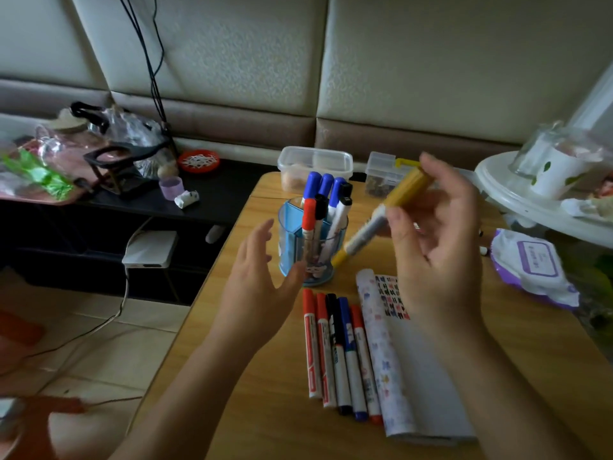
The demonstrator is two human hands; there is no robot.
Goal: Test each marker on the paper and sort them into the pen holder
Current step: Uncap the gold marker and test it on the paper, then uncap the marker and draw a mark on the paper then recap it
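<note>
Nearest on the table [265, 410], five markers [341, 353] are lying side by side, caps pointing away: red, red, black, blue, red. Printing is running along their white barrels, but it is too blurred to read. Just to their right the paper [421, 376] is lying flat, its left edge curling up and showing a small printed pattern. Rows of small red, blue and black marks [391, 297] are sitting near its far end; no words can be made out.

The left hand [262, 287] is hovering with its fingers spread and relaxed, gripping nothing, its thumb in front of the base of the holder [292, 237]. This blue holder is standing upright and holding markers cap-up: three blue, one red and some black.

The right hand [438, 247] is pinching a yellow marker [368, 232] between thumb and curled fingers. The marker is tilting above the table, with its lower end pointing at the holder's foot.

Farther right, a wipes pack [534, 270] is showing a purple label, unreadable. Beyond the holder, two clear boxes [315, 161] are standing at the table's far edge.
</note>
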